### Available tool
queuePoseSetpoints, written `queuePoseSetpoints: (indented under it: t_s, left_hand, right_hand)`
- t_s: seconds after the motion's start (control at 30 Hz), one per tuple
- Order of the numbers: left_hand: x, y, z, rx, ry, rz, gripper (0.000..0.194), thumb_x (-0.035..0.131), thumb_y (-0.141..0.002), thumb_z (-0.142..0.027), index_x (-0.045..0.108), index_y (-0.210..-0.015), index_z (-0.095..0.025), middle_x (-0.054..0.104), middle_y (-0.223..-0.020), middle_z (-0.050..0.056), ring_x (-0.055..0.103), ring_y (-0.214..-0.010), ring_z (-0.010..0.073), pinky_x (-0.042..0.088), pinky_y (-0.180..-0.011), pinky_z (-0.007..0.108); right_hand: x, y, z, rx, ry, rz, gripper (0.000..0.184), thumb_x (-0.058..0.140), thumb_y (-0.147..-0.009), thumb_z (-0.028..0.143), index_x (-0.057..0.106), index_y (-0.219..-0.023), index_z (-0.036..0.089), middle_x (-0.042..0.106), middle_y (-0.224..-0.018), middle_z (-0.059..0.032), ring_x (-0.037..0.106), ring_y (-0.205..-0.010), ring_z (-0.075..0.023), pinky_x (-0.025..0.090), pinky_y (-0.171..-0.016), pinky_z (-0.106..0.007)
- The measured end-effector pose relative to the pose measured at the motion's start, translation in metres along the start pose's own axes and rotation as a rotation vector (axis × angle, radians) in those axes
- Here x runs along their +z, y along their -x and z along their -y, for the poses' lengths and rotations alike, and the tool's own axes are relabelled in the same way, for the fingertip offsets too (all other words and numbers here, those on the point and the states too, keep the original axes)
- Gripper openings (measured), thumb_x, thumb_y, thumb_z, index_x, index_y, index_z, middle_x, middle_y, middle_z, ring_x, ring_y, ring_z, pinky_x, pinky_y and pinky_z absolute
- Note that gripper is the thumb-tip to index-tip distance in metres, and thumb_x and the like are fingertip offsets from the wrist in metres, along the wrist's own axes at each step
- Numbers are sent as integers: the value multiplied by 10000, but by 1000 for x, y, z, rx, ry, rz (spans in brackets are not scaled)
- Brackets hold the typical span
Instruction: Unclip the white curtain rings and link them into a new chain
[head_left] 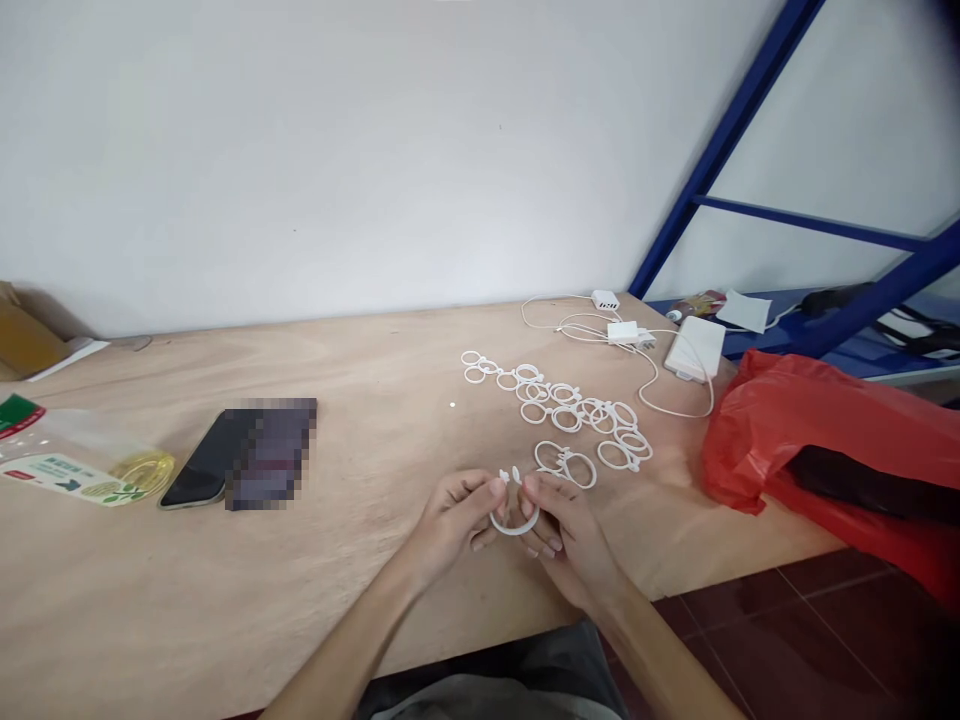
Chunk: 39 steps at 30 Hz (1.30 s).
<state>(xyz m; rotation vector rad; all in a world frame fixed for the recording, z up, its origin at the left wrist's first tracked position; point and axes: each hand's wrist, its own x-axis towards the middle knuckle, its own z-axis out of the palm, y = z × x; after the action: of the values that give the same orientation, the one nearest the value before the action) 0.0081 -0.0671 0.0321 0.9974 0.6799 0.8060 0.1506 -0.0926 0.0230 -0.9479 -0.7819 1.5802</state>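
Note:
A white plastic ring (514, 531) with a gap at its top is held between my two hands, just above the front part of the table. My left hand (461, 510) pinches its left end, and my right hand (562, 520) grips the right end. The two ends stand slightly apart, with small tabs on them. Just beyond my right hand lie a few similar white rings (581, 471). Farther back, a chain of several linked or overlapping white rings (566, 418) stretches across the wood; which ones are joined I cannot tell.
To the left, a dark phone (199, 465) lies beside a pixelated object (271, 455) and a clear plastic bag (75, 470). White cables and a charger (622, 332) lie at the back right, near a white box (695, 348). A red plastic bag (750, 430) covers the table's right edge.

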Motion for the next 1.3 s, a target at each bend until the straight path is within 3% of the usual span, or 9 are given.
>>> queuePoseSetpoints:
  t_s: [0.13, 0.33, 0.5, 0.7, 0.87, 0.97, 1.1, 1.2, 1.3]
  left_hand:
    - [-1, -14, 5, 120, -691, -49, 454, 452, -893, -486, 569, -607, -153, 439, -506, -30, 354, -489, 94, 245, -507, 251]
    - [14, -35, 20, 163, -1445, -103, 366, 408, -922, -321, 673, -716, -174, 713, -769, 99, 625, -694, 222, 384, -659, 326]
    - [29, -45, 26, 143, -1550, -89, 342, 416, -925, -363, 677, -853, -154, 730, -879, 146, 672, -803, 282, 434, -762, 405]
    - [28, -40, 29, 193, -1358, -105, 359, 411, -933, -395, 665, -799, -180, 734, -822, 93, 659, -759, 242, 418, -750, 374]
    - [9, -34, 21, 221, -1132, -187, 368, 423, -920, -389, 644, -722, -171, 643, -643, 23, 531, -585, 154, 329, -575, 281]
    - [-1, -34, 10, 203, -875, -225, 429, 385, -927, -438, 642, -736, -154, 526, -564, -18, 448, -543, 125, 304, -537, 256]
    - [-7, -32, -8, 219, -576, -217, 429, 452, -890, -511, 658, -894, -135, 549, -677, -6, 444, -606, 117, 331, -552, 232]
    - [-11, -23, -17, 240, -500, -170, 424, 496, -868, -514, 651, -807, -124, 501, -644, -12, 375, -575, 98, 291, -538, 229]
    - [-14, -9, -18, 199, -409, -125, 424, 541, -840, -524, 642, -747, -123, 408, -568, -40, 291, -527, 80, 228, -509, 234]
  right_hand:
    - [-32, 0, 5, -205, 624, -185, 298, 666, -764, 457, 671, -640, 187, 553, -547, 4, 422, -497, -117, 297, -455, -245]
    - [-70, -21, 34, -346, 1342, -489, 327, 520, -844, 449, 732, -831, 201, 627, -592, -29, 553, -602, -192, 378, -589, -297]
    - [-76, -54, 53, -94, 1741, -461, 338, 537, -814, 359, 700, -1096, 267, 735, -860, -66, 648, -793, -248, 390, -641, -307]
    - [-74, -72, 53, -55, 1972, -332, 304, 444, -885, 324, 733, -856, 234, 737, -886, -109, 663, -830, -265, 360, -631, -307]
    - [-77, -66, 58, -181, 1765, -338, 287, 404, -914, 304, 659, -997, 202, 726, -829, -88, 650, -779, -237, 388, -658, -309]
    - [-65, -55, 58, -324, 1407, -162, 237, 459, -894, 347, 636, -987, 218, 710, -795, -44, 639, -747, -213, 439, -676, -316]
    - [-35, -37, 45, -405, 1096, 72, 130, 582, -829, 318, 668, -861, 226, 705, -839, -36, 635, -770, -198, 487, -690, -317]
    - [-16, -27, 33, -408, 953, 103, 75, 629, -801, 291, 644, -790, 218, 677, -749, -17, 621, -700, -169, 479, -623, -282]
    - [-6, -21, 29, -233, 669, 89, 196, 674, -776, 333, 568, -897, 222, 620, -624, 37, 553, -505, -112, 414, -470, -225]
